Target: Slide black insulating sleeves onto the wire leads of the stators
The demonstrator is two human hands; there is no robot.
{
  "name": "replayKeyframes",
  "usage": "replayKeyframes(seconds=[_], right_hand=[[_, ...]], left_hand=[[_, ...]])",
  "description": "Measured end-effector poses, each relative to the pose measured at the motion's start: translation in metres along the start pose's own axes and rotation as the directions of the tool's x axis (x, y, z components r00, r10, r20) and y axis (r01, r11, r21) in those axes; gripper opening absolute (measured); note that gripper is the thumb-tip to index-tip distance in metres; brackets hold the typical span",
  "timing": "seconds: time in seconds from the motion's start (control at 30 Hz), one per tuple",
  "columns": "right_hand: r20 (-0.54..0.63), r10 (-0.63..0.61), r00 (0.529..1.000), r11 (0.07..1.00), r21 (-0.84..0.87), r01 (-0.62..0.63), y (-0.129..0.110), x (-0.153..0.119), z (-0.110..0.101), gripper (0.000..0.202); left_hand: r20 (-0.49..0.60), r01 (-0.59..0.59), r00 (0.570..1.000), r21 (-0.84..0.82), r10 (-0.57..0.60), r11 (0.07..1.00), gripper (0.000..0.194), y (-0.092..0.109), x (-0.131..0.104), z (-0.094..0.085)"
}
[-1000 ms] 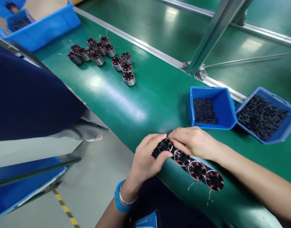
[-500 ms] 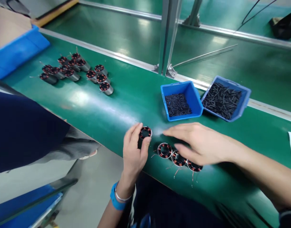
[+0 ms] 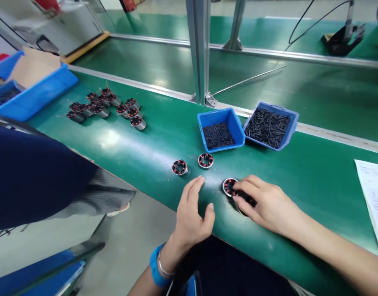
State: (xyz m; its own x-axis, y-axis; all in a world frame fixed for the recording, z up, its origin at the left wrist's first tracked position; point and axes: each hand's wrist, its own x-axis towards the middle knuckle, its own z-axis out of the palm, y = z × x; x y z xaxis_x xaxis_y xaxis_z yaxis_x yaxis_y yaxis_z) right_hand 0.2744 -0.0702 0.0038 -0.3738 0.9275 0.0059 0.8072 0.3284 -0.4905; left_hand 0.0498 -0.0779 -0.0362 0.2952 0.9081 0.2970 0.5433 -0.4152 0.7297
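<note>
My left hand (image 3: 193,216) is open above the green bench (image 3: 139,164), fingers and thumb apart with nothing between them. Just beyond its fingertips stands a motor stator (image 3: 179,167), a metal ring with copper windings and thin wire leads. A second stator (image 3: 205,160) stands to its right, near the small blue bin. My right hand (image 3: 265,201) has its thumb and fingers closed on a stator that they mostly cover. Close against that one, by the fingertips, is another stator (image 3: 229,187). Its windings show beside my index finger.
A blue bin (image 3: 221,129) and a paler bin (image 3: 270,125) hold short black tubes. Several stators (image 3: 99,110) cluster at the back left, before a large blue crate (image 3: 47,92). A metal post (image 3: 199,53) rises behind the bins. Papers (image 3: 372,197) lie right; another person's sleeve (image 3: 37,176) is left.
My left hand has let go of its stator and drawn back. One stator from the row now stands nearer the bins. My right hand has come down onto the remaining stators. The view has shifted.
</note>
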Motion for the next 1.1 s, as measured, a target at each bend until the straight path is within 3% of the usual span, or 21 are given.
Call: replayKeyframes(seconds=[0.07,0.13,0.23,0.33,0.47,0.57,0.63,0.73,0.8,0.9,1.0,1.1], right_hand=[[-0.069,0.129,0.989,0.99,-0.055,-0.133,-0.004,-0.005,0.006,0.025],[-0.058,0.197,0.979,0.98,0.008,-0.197,-0.008,-0.009,0.008,0.029],[0.06,0.187,0.98,0.957,0.213,-0.196,-0.012,-0.013,0.0,0.028],[0.064,0.166,0.984,0.953,0.246,-0.177,-0.005,-0.009,-0.015,0.022],[-0.079,0.287,0.955,0.941,0.209,-0.265,0.014,0.011,-0.02,0.02],[0.029,0.317,0.948,0.891,0.333,-0.308,0.022,0.023,-0.01,0.038],[0.074,0.342,0.937,0.855,0.39,-0.343,0.024,0.025,-0.006,0.041],[0.121,0.425,0.897,0.805,0.402,-0.436,0.026,0.019,-0.007,0.037],[0.162,0.459,0.874,0.771,0.415,-0.482,0.03,0.016,-0.011,0.038],[0.164,0.399,0.902,0.795,0.428,-0.429,0.035,0.019,-0.012,0.032],[0.086,0.309,0.947,0.827,0.467,-0.312,0.038,0.026,-0.005,0.025],[0.018,0.291,0.956,0.762,0.599,-0.244,0.039,0.026,0.005,0.021]], left_hand=[[0.025,0.082,0.997,-0.125,-0.079,0.989,0.051,0.009,-0.002,0.002],[0.149,0.175,0.978,-0.223,-0.144,0.959,0.055,0.018,-0.002,0.007],[0.283,0.308,0.931,-0.273,-0.23,0.911,0.071,0.025,0.006,0.016],[0.321,0.399,0.899,-0.325,-0.296,0.858,0.064,0.025,0.019,0.024],[0.326,0.365,0.915,-0.414,-0.239,0.834,0.053,0.019,0.03,0.027],[0.312,0.28,0.939,-0.449,-0.145,0.848,0.049,0.011,0.033,0.023],[0.246,0.237,0.96,-0.448,-0.136,0.862,0.047,0.005,0.034,0.02],[0.14,0.273,0.962,-0.407,-0.236,0.872,0.057,-0.001,0.033,0.016],[0.135,0.336,0.942,-0.324,-0.308,0.884,0.067,0.0,0.033,0.014],[0.198,0.356,0.925,-0.158,-0.324,0.921,0.065,0.01,0.043,0.013],[0.341,0.368,0.883,-0.079,-0.322,0.926,0.065,0.023,0.062,0.016],[0.425,0.407,0.842,-0.095,-0.333,0.908,0.076,0.03,0.079,0.023]])
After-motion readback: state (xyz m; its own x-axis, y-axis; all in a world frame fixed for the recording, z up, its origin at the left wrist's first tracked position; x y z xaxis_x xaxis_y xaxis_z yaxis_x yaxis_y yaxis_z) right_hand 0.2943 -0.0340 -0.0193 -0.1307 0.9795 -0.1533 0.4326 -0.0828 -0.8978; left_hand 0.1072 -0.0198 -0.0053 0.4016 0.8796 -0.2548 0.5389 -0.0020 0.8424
